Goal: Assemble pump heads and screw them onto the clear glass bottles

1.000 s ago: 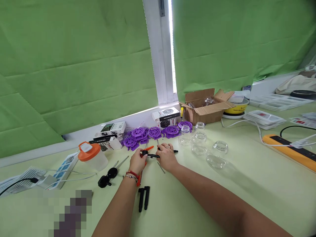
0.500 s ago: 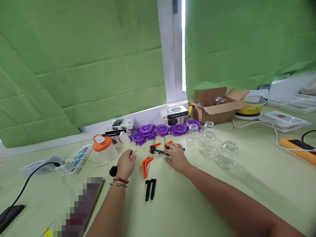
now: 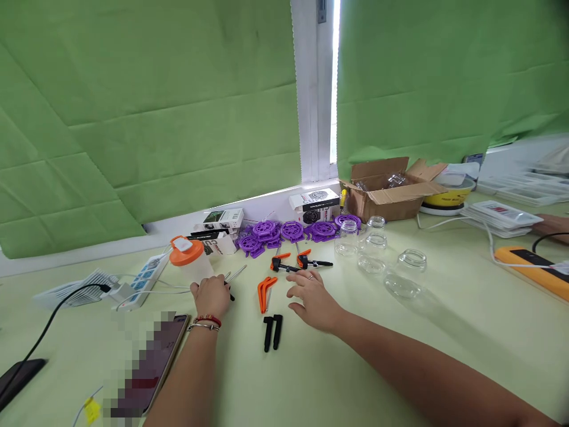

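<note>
My left hand (image 3: 212, 295) lies knuckles up on the green table, fingers curled over a small black part whose tip (image 3: 230, 296) pokes out to the right. Two thin metal rods (image 3: 236, 274) lie just beyond it. My right hand (image 3: 312, 298) rests flat with fingers spread and holds nothing. Between the hands lies an orange V-shaped piece (image 3: 265, 292). Two black handles (image 3: 272, 331) lie nearer to me. Just beyond my right hand sit two small orange-and-black clamps (image 3: 281, 265) (image 3: 311, 261).
Purple wheels (image 3: 284, 231) and small boxes (image 3: 222, 220) line the wall. Glass jars (image 3: 402, 274) stand to the right, and an orange-lidded tub (image 3: 189, 261) and a power strip (image 3: 138, 280) to the left. A phone (image 3: 155, 362) lies near me. A cardboard box (image 3: 391, 193) and an orange power strip (image 3: 528, 270) are at the right.
My left hand let go of the clamp, moved left and closed over the black part. My right hand released the clamp, drew back toward me and opened. The view has turned left.
</note>
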`<state>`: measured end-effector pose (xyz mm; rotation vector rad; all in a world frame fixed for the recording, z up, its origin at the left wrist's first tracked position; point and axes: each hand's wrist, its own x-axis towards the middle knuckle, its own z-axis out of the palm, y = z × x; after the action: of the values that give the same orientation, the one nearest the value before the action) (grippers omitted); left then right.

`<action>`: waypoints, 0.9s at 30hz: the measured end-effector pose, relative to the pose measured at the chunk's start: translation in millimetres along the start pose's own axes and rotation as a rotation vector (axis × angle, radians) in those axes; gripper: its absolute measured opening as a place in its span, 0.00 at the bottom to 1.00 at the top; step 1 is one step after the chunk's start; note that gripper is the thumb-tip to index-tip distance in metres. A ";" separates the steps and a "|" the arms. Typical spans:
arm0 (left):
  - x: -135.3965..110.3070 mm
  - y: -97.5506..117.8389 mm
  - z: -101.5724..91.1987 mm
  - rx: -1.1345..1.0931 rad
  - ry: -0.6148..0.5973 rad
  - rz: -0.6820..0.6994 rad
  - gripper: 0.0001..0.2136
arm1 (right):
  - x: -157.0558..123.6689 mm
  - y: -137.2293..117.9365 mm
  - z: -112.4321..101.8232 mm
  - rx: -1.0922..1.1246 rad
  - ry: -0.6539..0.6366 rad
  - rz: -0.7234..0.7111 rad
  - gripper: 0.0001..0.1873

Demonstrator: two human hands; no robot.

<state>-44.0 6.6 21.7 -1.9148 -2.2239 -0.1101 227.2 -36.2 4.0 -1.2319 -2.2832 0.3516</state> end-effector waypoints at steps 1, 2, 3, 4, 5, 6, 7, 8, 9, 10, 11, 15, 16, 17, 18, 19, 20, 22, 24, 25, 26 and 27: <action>-0.4 0.1 -0.7 -0.007 0.008 0.005 0.09 | -3.8 -0.9 -1.3 0.006 -0.018 0.002 0.06; -0.9 -0.1 -2.2 -0.014 0.017 0.008 0.10 | -7.3 -1.9 -2.4 0.016 -0.038 0.008 0.06; -1.7 -0.4 -4.3 -0.017 0.025 0.008 0.10 | -10.4 -3.0 -3.1 0.029 -0.058 0.017 0.06; -2.7 -0.8 -6.8 -0.024 0.039 0.006 0.11 | -13.1 -4.5 -3.5 0.045 -0.082 0.023 0.06; -3.9 -1.0 -9.7 -0.042 0.062 0.003 0.11 | -15.6 -6.5 -3.5 0.063 -0.109 0.027 0.06; -5.3 -0.8 -12.8 -0.079 0.094 0.003 0.12 | -17.9 -9.1 -3.3 0.081 -0.141 0.032 0.07; -7.1 0.2 -15.8 -0.155 0.144 0.006 0.12 | -20.1 -12.3 -2.8 0.098 -0.176 0.038 0.08; -9.2 2.2 -18.6 -0.267 0.197 0.013 0.12 | -22.4 -16.1 -2.2 0.114 -0.215 0.045 0.10; -11.8 5.4 -21.2 -0.414 0.248 0.020 0.12 | -24.8 -20.2 -1.4 0.127 -0.256 0.053 0.12; -15.0 9.9 -23.6 -0.595 0.292 0.020 0.12 | -27.3 -24.4 -0.6 0.138 -0.298 0.060 0.13; -18.6 15.6 -25.6 -0.791 0.321 0.001 0.12 | -29.8 -28.5 0.2 0.146 -0.339 0.059 0.15; -36.9 42.8 -30.6 -1.626 0.217 -0.128 0.15 | -39.4 -38.8 1.9 0.123 -0.466 0.013 0.19; -41.4 48.6 -31.0 -1.771 0.134 -0.143 0.16 | -41.3 -39.1 1.9 0.109 -0.481 0.002 0.19; -45.5 53.1 -31.1 -1.877 0.062 -0.164 0.17 | -42.8 -38.6 1.9 0.099 -0.487 -0.003 0.19; -48.8 56.5 -30.7 -1.954 -0.011 -0.181 0.17 | -44.1 -37.4 1.9 0.097 -0.485 -0.003 0.19; -51.3 58.6 -30.0 -2.005 -0.070 -0.196 0.17 | -45.1 -35.7 2.0 0.104 -0.477 -0.002 0.19; -52.9 59.6 -29.0 -2.038 -0.120 -0.203 0.17 | -45.8 -33.7 2.4 0.119 -0.465 0.001 0.18; -53.7 59.2 -26.0 -2.077 -0.181 -0.204 0.16 | -46.7 -29.5 3.8 0.158 -0.437 0.004 0.17; -52.5 57.0 -22.4 -2.106 -0.204 -0.199 0.15 | -46.9 -26.3 5.9 0.191 -0.411 0.010 0.17; -51.7 55.7 -20.6 -2.119 -0.211 -0.200 0.14 | -46.8 -25.2 7.0 0.201 -0.399 0.013 0.16; -50.9 54.5 -18.8 -2.134 -0.214 -0.201 0.14 | -46.7 -24.6 7.9 0.207 -0.388 0.014 0.16; -50.4 53.4 -17.2 -2.149 -0.219 -0.202 0.13 | -46.5 -24.2 8.5 0.210 -0.378 0.012 0.15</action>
<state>17.4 -37.2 24.2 -1.8232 -2.0830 -3.4274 226.6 -88.2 -6.9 -1.1485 -2.4684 0.8699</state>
